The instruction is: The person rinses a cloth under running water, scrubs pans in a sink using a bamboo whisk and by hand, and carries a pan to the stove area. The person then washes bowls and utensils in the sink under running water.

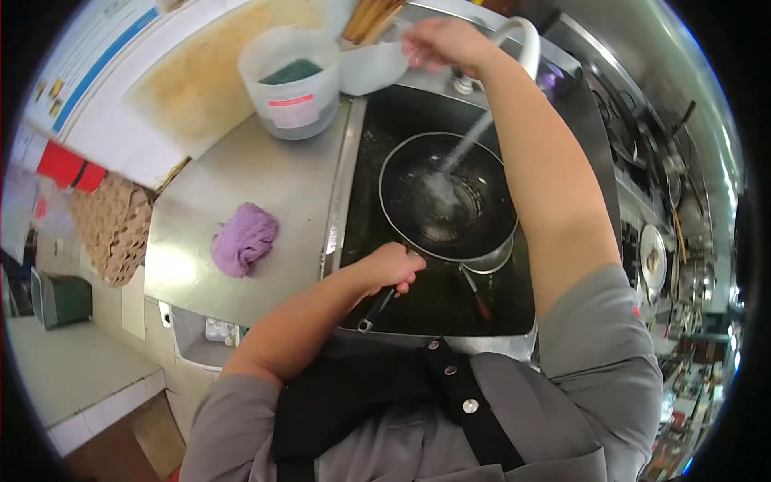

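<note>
My left hand (392, 267) is closed round the black handle of a dark wok (401, 201), which sits in the sink (350, 161). Water from the white curved faucet (526, 48) runs into the wok and splashes inside it. Up at the back of the sink is my right hand (438, 44), its fingers bent at the rim of a translucent white container (374, 67); whether they grip it I cannot tell. Under the wok's near edge lies another utensil with a brown handle (479, 301). A tall translucent tub (291, 96) with something green inside stands left of that container.
A crumpled purple cloth (245, 239) lies on the steel counter (185, 217) at the left. Wooden sticks (371, 18) stand behind the sink. Brown egg trays (112, 225) are at the far left, and pans (618, 120) line the right side.
</note>
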